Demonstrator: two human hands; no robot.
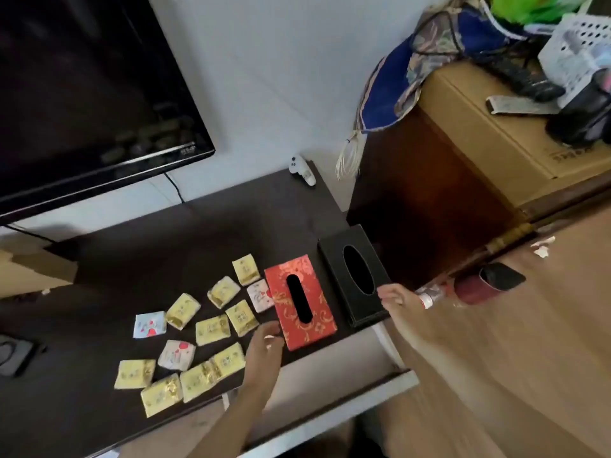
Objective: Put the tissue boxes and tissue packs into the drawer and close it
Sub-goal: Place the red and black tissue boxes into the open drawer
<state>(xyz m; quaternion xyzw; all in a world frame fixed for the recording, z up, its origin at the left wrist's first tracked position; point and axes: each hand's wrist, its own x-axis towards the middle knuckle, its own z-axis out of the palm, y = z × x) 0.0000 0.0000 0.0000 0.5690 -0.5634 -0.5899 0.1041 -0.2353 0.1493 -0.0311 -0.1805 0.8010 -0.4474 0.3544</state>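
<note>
A red and gold tissue box point(300, 302) lies on the dark cabinet top point(165, 246), with a black tissue box point(355, 274) just to its right at the cabinet's corner. Several yellow tissue packs point(211, 328) and a few white ones with red hearts point(177, 354) are scattered to the left of the boxes. My left hand point(264, 350) hovers open at the red box's near left corner. My right hand point(395, 297) touches the near right edge of the black box; its grip is unclear. Below the cabinet's front edge the drawer point(334, 408) stands pulled out, its white rim showing.
A dark TV screen point(82, 87) hangs above the cabinet at the left. A white game controller point(301, 170) lies at the back edge. To the right are a cardboard box point(489, 127) with clutter on it, a plastic bottle point(433, 294) and a red cylinder point(479, 285).
</note>
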